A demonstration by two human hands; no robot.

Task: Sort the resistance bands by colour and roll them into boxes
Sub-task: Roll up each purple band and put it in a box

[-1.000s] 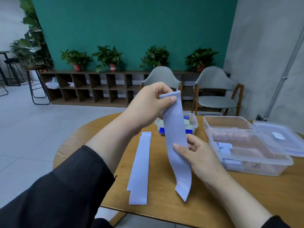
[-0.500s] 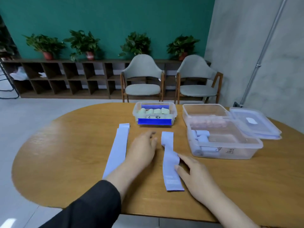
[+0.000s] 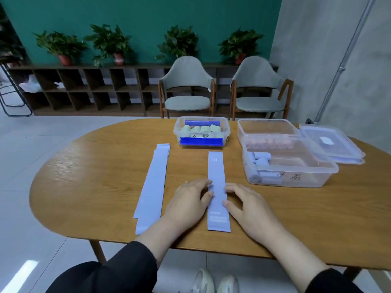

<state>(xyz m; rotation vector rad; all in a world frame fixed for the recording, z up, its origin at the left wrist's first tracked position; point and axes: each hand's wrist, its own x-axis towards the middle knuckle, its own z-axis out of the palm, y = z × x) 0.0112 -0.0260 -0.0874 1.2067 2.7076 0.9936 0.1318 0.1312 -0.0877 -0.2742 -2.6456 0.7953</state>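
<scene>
Flat at the frame's centre, a smooth lavender band (image 3: pixel 218 187) lies lengthwise on the grained oval wooden desk (image 3: pixel 95 187). The left hand (image 3: pixel 188 200) and right hand (image 3: pixel 246 203) rest with relaxed fingers touching its two edges, gripping nothing. To its left lie more lavender strips (image 3: pixel 152 187), overlapped. Upper centre, a small clear box (image 3: pixel 202 131) holds pale green rolls (image 3: pixel 200 129); at right, a large clear tub (image 3: pixel 285 163) holds lavender rolls (image 3: pixel 261 158).
</scene>
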